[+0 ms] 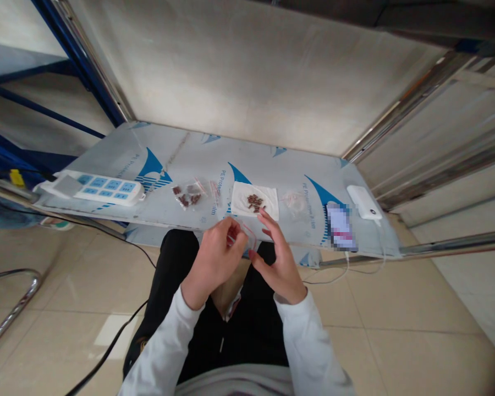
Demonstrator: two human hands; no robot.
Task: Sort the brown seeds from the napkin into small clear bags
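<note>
Fingers of my left hand (pixel 219 254) are pinched on a small clear zip bag (pixel 251 231) with a red line along its edge, held just in front of the shelf edge. My right hand (pixel 279 263) is open, thumb and fingers apart, beside the bag; whether its thumb touches the plastic I cannot tell. Beyond its fingertips, a small pile of brown stick-like pieces (pixel 254 201) lies on a white cloth or paper (pixel 240 199). To the left are clear bags with dark brown pieces (pixel 186 194) inside. Right of the cloth sits some crumpled clear plastic (pixel 296 203).
A white power strip (pixel 107 188) lies at the shelf's left. On the right are a phone (pixel 341 226) and a white power bank (pixel 363 202) with cables hanging over the front edge. A film-covered metal shelf (pixel 190 154) bears everything; a pale panel (pixel 251 71) rises behind.
</note>
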